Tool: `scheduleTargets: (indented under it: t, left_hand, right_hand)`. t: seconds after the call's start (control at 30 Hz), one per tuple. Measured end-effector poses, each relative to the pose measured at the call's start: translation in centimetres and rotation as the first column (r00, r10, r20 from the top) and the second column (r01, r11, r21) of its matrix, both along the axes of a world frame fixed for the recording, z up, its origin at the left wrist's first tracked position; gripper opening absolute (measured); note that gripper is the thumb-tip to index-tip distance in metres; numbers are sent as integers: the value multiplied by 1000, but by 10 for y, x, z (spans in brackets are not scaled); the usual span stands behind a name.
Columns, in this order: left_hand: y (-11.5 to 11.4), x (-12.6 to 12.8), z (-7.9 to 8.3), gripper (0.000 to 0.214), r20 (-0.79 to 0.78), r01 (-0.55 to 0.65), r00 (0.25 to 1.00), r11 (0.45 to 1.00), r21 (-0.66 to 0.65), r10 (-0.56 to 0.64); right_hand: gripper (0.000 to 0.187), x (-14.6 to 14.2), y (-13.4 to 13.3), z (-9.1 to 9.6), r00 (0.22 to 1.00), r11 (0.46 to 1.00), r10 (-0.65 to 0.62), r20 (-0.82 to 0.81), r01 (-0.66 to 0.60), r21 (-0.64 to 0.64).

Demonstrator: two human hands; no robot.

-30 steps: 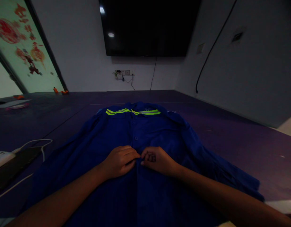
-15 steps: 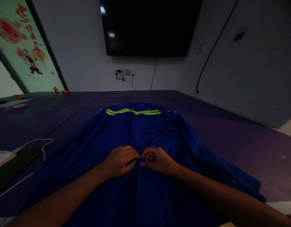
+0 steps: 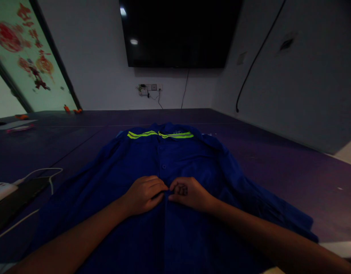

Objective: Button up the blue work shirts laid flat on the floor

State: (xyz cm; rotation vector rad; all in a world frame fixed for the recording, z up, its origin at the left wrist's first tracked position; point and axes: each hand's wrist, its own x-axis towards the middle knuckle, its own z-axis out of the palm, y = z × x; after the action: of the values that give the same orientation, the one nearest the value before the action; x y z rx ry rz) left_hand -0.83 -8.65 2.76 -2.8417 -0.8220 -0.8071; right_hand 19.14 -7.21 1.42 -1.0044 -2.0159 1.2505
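A blue work jacket (image 3: 189,160) with yellow-green reflective strips across its chest lies spread front side up, collar away from me. At its front placket, my left hand (image 3: 146,194) pinches the edge of the cloth. Facing it, almost fingertip to fingertip, my right hand (image 3: 191,193) grips the same edge with its fingers curled. Whatever lies between the fingertips is too small and dark to make out beyond the cloth. A round button (image 3: 164,166) shows on the placket just above the hands.
The jacket rests on a dark purple table (image 3: 266,167). On the left are a white power strip (image 3: 2,191), a black phone-like slab (image 3: 19,201) and a white cable (image 3: 54,170). Small orange objects (image 3: 77,111) sit at the far edge. A wall-mounted screen (image 3: 181,34) hangs beyond.
Hardly anything differs. Both hands keep their hold at the same spot on the placket, and the whole view has shifted very slightly left.
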Motion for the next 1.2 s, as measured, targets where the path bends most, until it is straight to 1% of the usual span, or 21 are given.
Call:
scheduleTargets:
  t: [0.1, 0.23, 0.37, 0.5, 0.63, 0.83, 0.97, 1.2]
  left_hand:
    - [0, 0, 0, 16, -3, 5, 1000, 1000, -1, -5]
    - [-1, 0, 1, 15, -1, 3, 1000, 1000, 15, -3]
    - [-1, 0, 0, 15, 2, 9, 1000, 1000, 10, -9]
    - [-1, 0, 0, 15, -10, 5, 1000, 1000, 4, -5]
    - [-1, 1, 1, 15, -17, 1, 1000, 1000, 11, -1]
    - [-2, 1, 1, 15, -27, -11, 1000, 1000, 18, 12]
    - [-1, 1, 0, 15, -18, 5, 1000, 1000, 18, -5]
    - [-2, 1, 1, 17, -23, 7, 1000, 1000, 29, -7]
  right_hand:
    - [26, 0, -1, 3, 1000, 1000, 2, -1, -2, 3]
    - [22, -1, -4, 8, 1000, 999, 1, -2, -1, 50]
    - [19, -1, -4, 8, 1000, 998, -2, 23, 0, 67]
    - [19, -1, -4, 7, 1000, 999, -3, 27, 1, 50]
    - [24, -1, -2, 4, 1000, 999, -12, 12, 11, 34]
    - [30, 0, 2, -3, 1000, 1000, 10, -8, -10, 1]
    - [29, -1, 1, -1, 1000, 999, -14, 0, 14, -31]
    - [24, -2, -1, 2, 1000, 1000, -8, 23, 8, -21]
